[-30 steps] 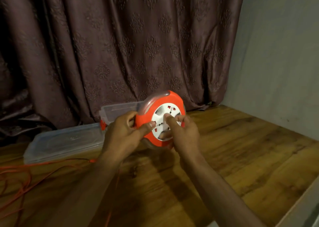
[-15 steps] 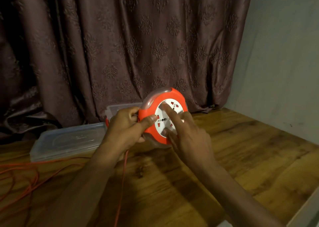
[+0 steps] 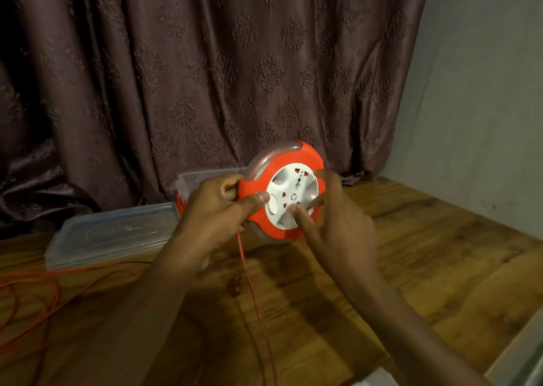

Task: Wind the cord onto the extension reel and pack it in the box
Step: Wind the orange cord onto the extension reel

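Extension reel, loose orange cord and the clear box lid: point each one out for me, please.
extension reel [image 3: 293,197]: head view, on its white socket face.
orange cord [image 3: 252,285]: head view, on the strand hanging below the reel.
clear box lid [image 3: 117,233]: head view, on its flat top, left of the hands.

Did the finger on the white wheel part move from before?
Yes. The right hand has its fingertip low on the reel's white face, under the sockets. A second ago it was up by them, so it went down and round.
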